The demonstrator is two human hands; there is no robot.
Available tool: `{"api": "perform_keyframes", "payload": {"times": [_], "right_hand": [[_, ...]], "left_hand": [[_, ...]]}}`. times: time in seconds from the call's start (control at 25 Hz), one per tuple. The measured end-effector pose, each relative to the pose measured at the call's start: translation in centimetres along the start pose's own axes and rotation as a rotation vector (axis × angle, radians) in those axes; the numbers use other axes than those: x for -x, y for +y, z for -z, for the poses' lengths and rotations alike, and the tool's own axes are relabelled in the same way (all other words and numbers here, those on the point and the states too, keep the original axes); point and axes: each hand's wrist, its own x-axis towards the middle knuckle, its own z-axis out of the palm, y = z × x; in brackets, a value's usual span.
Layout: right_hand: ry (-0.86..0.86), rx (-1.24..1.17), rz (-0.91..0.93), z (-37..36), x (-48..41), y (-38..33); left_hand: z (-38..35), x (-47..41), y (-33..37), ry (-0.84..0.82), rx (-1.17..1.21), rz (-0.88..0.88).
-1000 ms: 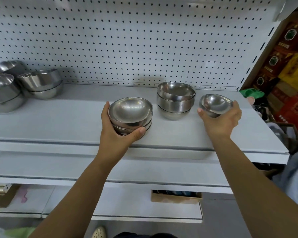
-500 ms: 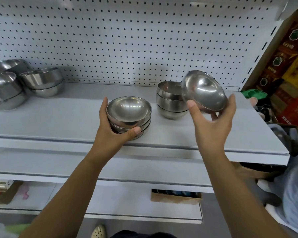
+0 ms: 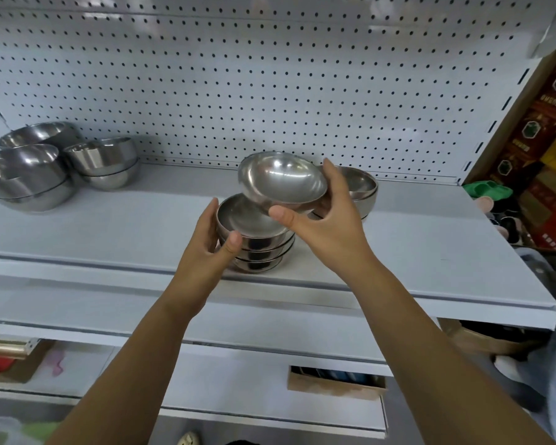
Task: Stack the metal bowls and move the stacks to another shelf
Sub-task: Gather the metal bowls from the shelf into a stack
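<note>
A stack of small metal bowls (image 3: 259,248) stands near the front edge of the white shelf (image 3: 430,252). My left hand (image 3: 211,248) grips that stack from its left side, thumb on the front. My right hand (image 3: 329,220) holds a single metal bowl (image 3: 281,179) tilted toward me, just above and slightly right of the stack. Behind my right hand, partly hidden, sits a second stack of bowls (image 3: 361,191).
Larger metal bowls (image 3: 23,175) and another stacked pair (image 3: 105,162) stand at the shelf's left end. A pegboard wall (image 3: 270,75) backs the shelf. Lower shelves lie below, with a cardboard box (image 3: 334,380). Green slippers (image 3: 487,191) and cartons are at the right.
My right hand lifted the single bowl off the shelf at the right and carried it left, over the stack held by my left hand. The left hand stayed on its stack.
</note>
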Motion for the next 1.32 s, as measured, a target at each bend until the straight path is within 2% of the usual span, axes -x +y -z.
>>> {"api": "perform_keyframes", "payload": {"times": [0.24,0.48,0.52,0.6,0.68,0.76,0.88,0.96,1.16,1.32], "right_hand": [[-0.136,0.12,-0.046,-1.8,0.5,1.1],[-0.201,0.111,-0.05,-1.3,1.0,1.4],[-0.166,0.101,-0.027,-0.9,1.1,1.4],[0.024,0.096,0.051,0.1,1.1,1.4],[0.273,0.195,0.147,1.6,0.7,1.6],[0.408,0.338,0.148,3.1,-0.3,2.0],[0.364,0.47,-0.096,4.6,-1.9,2.2],[0.31,0.495,-0.154,5.1,-2.6,2.5],[0.275,0.225,-0.066,5.7,-3.0,3.0],[0.249,0.104,-0.045,5.7,-3.4,3.4]], "left_hand": [[0.1,-0.7,1.5,0.0,0.132,0.037],[-0.7,-1.0,1.6,-0.074,0.083,-0.052],[-0.6,-0.9,1.3,-0.066,0.069,-0.06],[-0.4,-0.8,0.9,-0.065,0.041,-0.077],[-0.5,-0.8,0.6,-0.067,0.018,-0.081],[-0.9,-0.9,0.3,-0.052,-0.007,-0.095],[-1.1,-1.1,0.1,-0.018,-0.019,-0.127],[-1.0,-1.2,0.1,-0.004,-0.017,-0.128],[-1.1,-1.3,-0.2,0.003,-0.006,-0.128],[-1.0,-1.3,-0.3,0.005,-0.008,-0.131]]}}
